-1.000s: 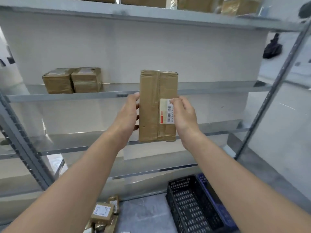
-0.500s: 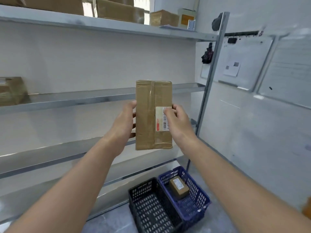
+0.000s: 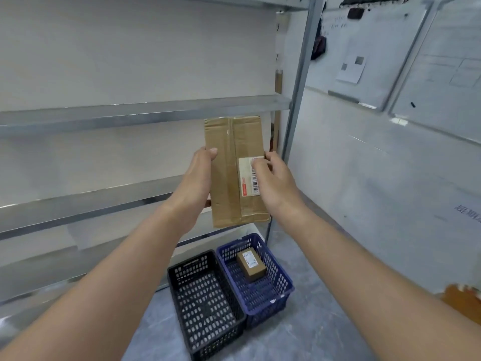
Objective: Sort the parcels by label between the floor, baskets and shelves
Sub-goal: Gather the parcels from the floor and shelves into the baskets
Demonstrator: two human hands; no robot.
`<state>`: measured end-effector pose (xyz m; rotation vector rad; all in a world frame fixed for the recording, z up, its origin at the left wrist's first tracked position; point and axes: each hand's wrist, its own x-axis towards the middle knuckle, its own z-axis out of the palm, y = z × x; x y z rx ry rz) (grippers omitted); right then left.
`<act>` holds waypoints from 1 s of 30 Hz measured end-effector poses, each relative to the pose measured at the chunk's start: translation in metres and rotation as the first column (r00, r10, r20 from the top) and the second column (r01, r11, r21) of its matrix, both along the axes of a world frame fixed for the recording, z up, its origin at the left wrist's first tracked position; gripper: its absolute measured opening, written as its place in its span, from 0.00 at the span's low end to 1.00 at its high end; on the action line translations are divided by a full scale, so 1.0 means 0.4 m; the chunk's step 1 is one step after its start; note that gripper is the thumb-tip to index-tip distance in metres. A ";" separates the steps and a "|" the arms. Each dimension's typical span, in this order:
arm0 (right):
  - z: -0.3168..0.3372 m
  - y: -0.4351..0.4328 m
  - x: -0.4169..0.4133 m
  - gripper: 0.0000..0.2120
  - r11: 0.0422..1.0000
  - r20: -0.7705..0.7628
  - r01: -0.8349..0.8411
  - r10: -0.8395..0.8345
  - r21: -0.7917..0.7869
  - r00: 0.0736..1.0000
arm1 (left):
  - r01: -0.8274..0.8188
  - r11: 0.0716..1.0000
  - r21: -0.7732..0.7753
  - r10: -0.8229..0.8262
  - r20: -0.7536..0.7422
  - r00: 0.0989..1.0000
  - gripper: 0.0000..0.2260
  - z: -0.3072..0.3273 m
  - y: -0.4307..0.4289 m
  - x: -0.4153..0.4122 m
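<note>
Taped cardboard parcel (image 3: 229,178) held upright in front of the metal shelves (image 3: 130,113).
Left hand (image 3: 197,178) grips its left edge; right hand (image 3: 276,178) pinches the right edge, thumb over the label (image 3: 246,181): white, red strip, barcode, print unreadable. On the floor below: black basket (image 3: 191,262), then the blue basket (image 3: 278,276) touching it, small labelled box (image 3: 251,264) inside. Whiteboard (image 3: 377,48) far right, writing blurred.

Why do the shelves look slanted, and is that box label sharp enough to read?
Head view: the wide-angle lens slants the shelf and post. Head view: the label on the parcel is soft, barcode visible, text unreadable, partly under the right hand, with glare streaking the tape.
</note>
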<state>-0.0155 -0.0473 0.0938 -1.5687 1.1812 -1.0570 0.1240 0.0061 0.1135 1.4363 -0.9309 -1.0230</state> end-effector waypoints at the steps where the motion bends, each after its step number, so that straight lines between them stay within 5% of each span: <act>1: -0.011 -0.028 -0.011 0.28 1.000 0.007 0.005 -0.005 0.016 1.000 | 0.005 1.000 0.006 -0.005 0.007 1.000 0.18 -0.012 -0.030 -0.012; 7: -0.100 -0.230 -0.038 0.14 0.995 0.013 0.023 -0.024 0.092 1.000 | 0.020 0.998 0.064 -0.019 -0.015 1.000 0.20 -0.107 -0.260 -0.038; 15: -0.236 -0.561 -0.019 0.30 0.980 -0.094 0.067 -0.050 0.185 0.994 | 0.048 0.989 0.142 -0.035 -0.091 0.995 0.21 -0.256 -0.595 -0.014; 21: -0.335 -0.751 -0.048 0.11 0.968 -0.174 0.021 0.024 0.252 0.984 | 0.042 0.967 0.252 -0.011 -0.123 0.992 0.28 -0.347 -0.753 -0.004; 30: -0.636 -1.042 -0.077 0.16 0.898 -0.247 -0.058 0.181 0.437 0.952 | -0.075 0.901 0.428 0.150 -0.143 0.978 0.15 -0.557 -0.946 -0.051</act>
